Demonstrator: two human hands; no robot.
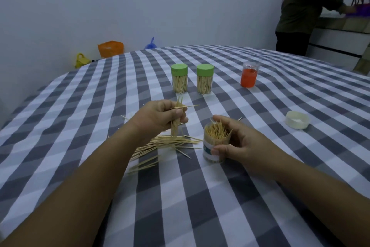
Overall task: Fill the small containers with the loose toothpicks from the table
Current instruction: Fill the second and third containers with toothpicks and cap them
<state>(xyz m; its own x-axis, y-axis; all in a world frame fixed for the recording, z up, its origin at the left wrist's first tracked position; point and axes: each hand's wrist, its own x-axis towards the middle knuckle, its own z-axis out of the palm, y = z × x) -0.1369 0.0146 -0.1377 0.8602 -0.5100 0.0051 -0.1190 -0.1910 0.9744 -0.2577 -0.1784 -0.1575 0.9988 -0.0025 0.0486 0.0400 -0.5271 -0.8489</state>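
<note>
Left hand (160, 116) hovers above the bench (200, 196), fingers curled round an upright bundle of thin wooden toothpicks (177, 120), one stick jutting sideways to the right; the forearm runs in from the near left edge. Right hand (238, 142) grips the open clear plastic container with a white label (215, 146), thumb on its near side, fingers wrapped round the far side; the container stands on the grey-and-white checked cloth, already bristling with toothpicks. Just left of it, beneath the left hand, lies the loose heap of wooden toothpicks (160, 146), fanned out toward the near left; a few strays lie farther left and behind.

Farther off, two clear containers with green lids (191, 78) stand side by side, full; to their right, well apart, a clear jar with orange contents (249, 74). A white round lid (297, 120) lies upturned on the right, apart from the right hand. Open cloth spreads near and to both sides; the bench's far edge curves behind the containers.
</note>
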